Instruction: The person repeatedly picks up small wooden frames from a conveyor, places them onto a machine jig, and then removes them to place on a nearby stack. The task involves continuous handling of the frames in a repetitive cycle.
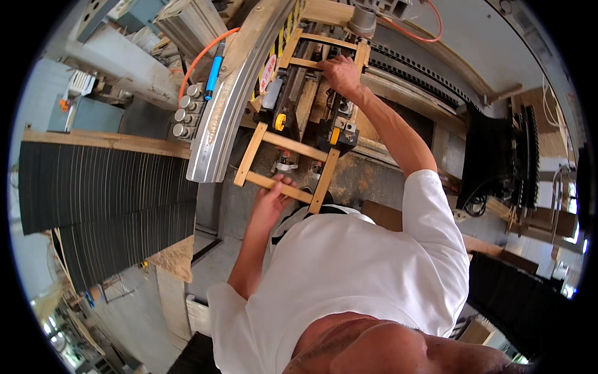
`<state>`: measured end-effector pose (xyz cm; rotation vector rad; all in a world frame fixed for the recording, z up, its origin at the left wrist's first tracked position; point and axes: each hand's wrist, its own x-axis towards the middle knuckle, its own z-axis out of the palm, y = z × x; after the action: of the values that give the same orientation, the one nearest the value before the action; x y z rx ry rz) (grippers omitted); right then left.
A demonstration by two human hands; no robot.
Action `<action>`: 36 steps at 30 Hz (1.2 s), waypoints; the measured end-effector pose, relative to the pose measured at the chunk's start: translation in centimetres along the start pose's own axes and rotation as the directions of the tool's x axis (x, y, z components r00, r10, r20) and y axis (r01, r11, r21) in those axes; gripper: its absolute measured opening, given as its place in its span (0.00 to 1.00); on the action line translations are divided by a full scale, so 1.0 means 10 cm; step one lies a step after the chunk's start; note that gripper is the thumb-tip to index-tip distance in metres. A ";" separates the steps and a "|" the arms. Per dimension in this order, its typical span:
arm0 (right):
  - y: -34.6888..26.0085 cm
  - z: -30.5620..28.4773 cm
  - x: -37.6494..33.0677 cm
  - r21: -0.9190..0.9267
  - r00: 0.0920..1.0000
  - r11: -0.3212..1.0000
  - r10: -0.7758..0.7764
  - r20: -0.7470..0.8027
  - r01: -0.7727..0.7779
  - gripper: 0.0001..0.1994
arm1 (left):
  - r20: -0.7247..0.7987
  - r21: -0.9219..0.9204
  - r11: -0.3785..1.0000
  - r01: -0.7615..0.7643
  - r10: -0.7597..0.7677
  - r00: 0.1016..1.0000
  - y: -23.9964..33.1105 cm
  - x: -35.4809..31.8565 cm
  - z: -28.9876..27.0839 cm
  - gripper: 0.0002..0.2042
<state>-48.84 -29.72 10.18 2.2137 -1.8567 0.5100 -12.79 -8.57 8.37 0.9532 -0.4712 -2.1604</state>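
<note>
Currently, your left hand's (268, 204) fingers are closed on the near rail of a wooden frame (296, 146) before your torso; your right hand's (342, 75) bent fingers touch a second frame (329, 41) farther along the machine (344, 126), grip unclear

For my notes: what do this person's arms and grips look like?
Short, plain white sleeves end near the elbows. The forearms are bare; the left grip and right grip are ungloved hands. No watch, cables or markings show.

tan near frame (293, 145) by left hand (268, 204), tan far frame (329, 42) by right hand (341, 76), yellow knobs (280, 121) between hands — black-and-yellow striped strip (288, 25) left of right hand
</note>
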 end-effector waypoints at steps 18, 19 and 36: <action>0.42 0.10 0.52 -0.125 0.993 0.988 -0.083 0.078 0.093 0.08 | -0.497 -0.148 0.962 -0.229 0.128 0.858 -0.90 -0.47 -0.81 0.10; 0.45 0.10 0.51 -0.137 0.993 0.986 -0.088 0.083 0.099 0.08 | -0.513 -0.159 0.959 -0.234 0.122 0.850 -0.91 -0.43 -0.83 0.10; 0.53 0.05 0.53 -0.154 0.961 0.959 -0.207 0.185 0.236 0.13 | -0.712 -0.141 0.926 -0.349 0.150 0.686 -1.20 -0.37 -0.90 0.16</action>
<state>-53.22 -35.70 11.44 2.3657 -1.6236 0.1183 -9.93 1.88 -2.59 1.3536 0.0683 -1.4114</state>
